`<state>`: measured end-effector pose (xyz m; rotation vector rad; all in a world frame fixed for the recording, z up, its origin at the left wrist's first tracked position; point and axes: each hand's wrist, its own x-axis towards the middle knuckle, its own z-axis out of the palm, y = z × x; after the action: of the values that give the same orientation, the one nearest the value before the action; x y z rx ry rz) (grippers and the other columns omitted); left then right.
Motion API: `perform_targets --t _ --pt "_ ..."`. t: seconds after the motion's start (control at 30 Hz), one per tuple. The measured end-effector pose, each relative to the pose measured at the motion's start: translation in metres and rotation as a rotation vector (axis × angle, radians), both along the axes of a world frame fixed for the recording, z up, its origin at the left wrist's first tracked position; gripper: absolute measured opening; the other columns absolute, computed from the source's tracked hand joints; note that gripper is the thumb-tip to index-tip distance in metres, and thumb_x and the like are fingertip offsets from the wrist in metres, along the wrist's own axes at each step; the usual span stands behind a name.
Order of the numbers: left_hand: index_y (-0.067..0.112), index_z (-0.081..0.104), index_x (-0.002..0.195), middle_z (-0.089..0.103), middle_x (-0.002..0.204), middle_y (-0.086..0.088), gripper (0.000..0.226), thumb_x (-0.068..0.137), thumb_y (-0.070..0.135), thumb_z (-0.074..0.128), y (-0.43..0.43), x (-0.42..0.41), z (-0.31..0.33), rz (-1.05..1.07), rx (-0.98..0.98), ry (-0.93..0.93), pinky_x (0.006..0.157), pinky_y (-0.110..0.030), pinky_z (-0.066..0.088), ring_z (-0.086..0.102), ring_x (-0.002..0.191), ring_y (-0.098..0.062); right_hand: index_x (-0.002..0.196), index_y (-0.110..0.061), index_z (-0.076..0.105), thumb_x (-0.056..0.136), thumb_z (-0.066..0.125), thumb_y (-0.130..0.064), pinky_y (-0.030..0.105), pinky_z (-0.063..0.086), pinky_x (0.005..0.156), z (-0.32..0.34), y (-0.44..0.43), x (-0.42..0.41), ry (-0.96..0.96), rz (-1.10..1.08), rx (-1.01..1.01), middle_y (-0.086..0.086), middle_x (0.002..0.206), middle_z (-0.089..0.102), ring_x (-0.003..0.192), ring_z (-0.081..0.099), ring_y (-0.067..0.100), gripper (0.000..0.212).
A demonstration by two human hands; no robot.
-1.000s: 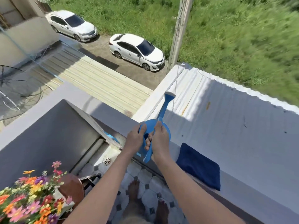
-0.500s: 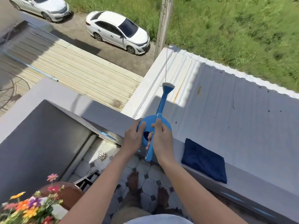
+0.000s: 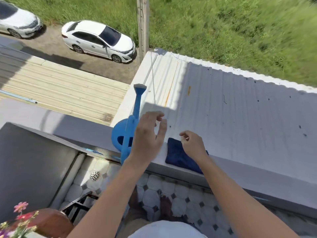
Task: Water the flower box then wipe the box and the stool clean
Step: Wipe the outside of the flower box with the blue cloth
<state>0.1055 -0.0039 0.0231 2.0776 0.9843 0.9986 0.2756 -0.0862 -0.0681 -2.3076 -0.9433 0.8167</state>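
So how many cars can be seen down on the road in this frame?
2. One white car is parked in full view left of the pole. A second white car is cut off by the left edge. Others may be out of frame.

Single view, head-worn, wide-angle. Looks forward and steeply down from balcony, over grey ledge (image 3: 171,166) at arm's reach. Both forearms enter from bottom edge; left hand (image 3: 148,134) and right hand (image 3: 193,143) near frame centre. Wearer's own feet on tiled floor (image 3: 173,191) directly below lens. Corrugated roof (image 3: 240,107) beyond ledge, cars (image 3: 97,40) and grass (image 3: 231,28) far below at top. Straight edges bow toward frame borders. No second view to share scene.
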Motion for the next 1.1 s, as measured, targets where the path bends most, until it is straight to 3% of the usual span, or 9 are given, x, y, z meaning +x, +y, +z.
perform_targets --t 0.13,0.27,0.37,0.53,0.63,0.73,0.93,1.03,1.1 --pt "0.015 0.058 0.118 0.059 0.113 0.001 0.029 0.099 0.03 0.042 -0.046 0.04 -0.079 -0.207 -0.194 0.3 0.086 -0.035 0.05 0.055 0.102 -0.015 0.138 -0.018 0.053 0.099 0.051 -0.03 0.042 0.04 0.105 -0.035 -0.026 0.036 -0.121 0.153 -0.261 0.002 0.137 0.058 0.126 0.051 0.023 0.04" --pt "0.019 0.045 0.143 0.045 0.148 -0.002 0.048 0.099 0.037 0.038 -0.086 0.042 -0.159 -0.29 -0.113 0.675 0.113 -0.039 0.037 0.038 0.139 -0.019 0.128 -0.022 0.057 0.099 0.047 -0.045 0.044 0.038 0.092 -0.049 -0.039 0.049 -0.188 0.312 -0.401 0.0 0.123 0.064 0.117 0.055 0.025 0.038" --pt "0.019 0.042 0.147 0.04 0.155 -0.004 0.05 0.099 0.035 0.041 -0.101 0.035 -0.183 -0.276 0.031 0.801 0.117 -0.044 0.031 0.031 0.146 -0.022 0.114 -0.021 0.062 0.096 0.05 -0.047 0.042 0.04 0.086 -0.051 -0.045 0.051 -0.294 0.349 -0.382 0.001 0.111 0.064 0.106 0.056 0.024 0.033" --pt "0.02 0.05 0.141 0.039 0.155 0.0 0.046 0.096 0.03 0.052 -0.099 0.034 -0.176 -0.277 -0.018 0.708 0.119 -0.04 0.023 0.028 0.147 -0.02 0.099 -0.014 0.061 0.095 0.057 -0.032 0.034 0.049 0.072 -0.032 -0.053 0.043 -0.14 0.367 -0.366 0.004 0.092 0.066 0.087 0.063 0.025 0.019" --pt "0.02 0.054 0.137 0.047 0.149 0.002 0.043 0.095 0.029 0.054 -0.097 0.015 -0.167 -0.232 -0.129 0.556 0.118 -0.034 0.028 0.035 0.142 -0.015 0.088 -0.014 0.065 0.089 0.059 -0.025 0.027 0.04 0.055 -0.012 -0.059 0.026 -0.01 0.367 -0.258 0.003 0.077 0.066 0.067 0.06 0.018 0.013" --pt "0.018 0.053 0.137 0.053 0.141 0.003 0.042 0.098 0.034 0.046 -0.103 -0.022 -0.152 -0.134 -0.257 0.452 0.114 -0.03 0.033 0.043 0.132 -0.011 0.076 -0.017 0.06 0.086 0.06 -0.024 0.026 0.036 0.052 0.0 -0.064 -0.004 0.112 0.357 -0.18 0.0 0.067 0.06 0.057 0.051 0.013 0.012" --pt "0.02 0.062 0.119 0.066 0.103 0.004 0.031 0.098 0.036 0.046 -0.138 -0.131 -0.134 0.424 -0.474 0.328 0.083 -0.025 0.047 0.061 0.097 -0.012 0.066 -0.016 0.047 0.09 0.062 -0.03 0.028 0.031 0.053 -0.006 -0.059 -0.113 0.293 0.516 -0.121 -0.007 0.056 0.046 0.047 0.04 0.004 0.032" --pt "0.016 0.068 0.105 0.07 0.089 0.001 0.024 0.097 0.029 0.05 -0.157 -0.189 -0.13 0.786 -0.647 0.185 0.075 -0.029 0.049 0.064 0.084 -0.017 0.078 -0.02 0.059 0.094 0.062 -0.028 0.027 0.039 0.061 -0.006 -0.049 -0.182 0.407 0.613 -0.115 -0.014 0.068 0.059 0.064 0.055 0.001 0.018" --pt "0.016 0.069 0.096 0.072 0.084 -0.001 0.022 0.095 0.029 0.05 -0.166 -0.227 -0.133 0.97 -0.779 0.116 0.07 -0.032 0.048 0.066 0.08 -0.024 0.088 -0.016 0.065 0.092 0.063 -0.028 0.032 0.046 0.065 -0.009 -0.042 -0.225 0.446 0.679 -0.117 -0.007 0.08 0.069 0.076 0.065 0.014 0.013"
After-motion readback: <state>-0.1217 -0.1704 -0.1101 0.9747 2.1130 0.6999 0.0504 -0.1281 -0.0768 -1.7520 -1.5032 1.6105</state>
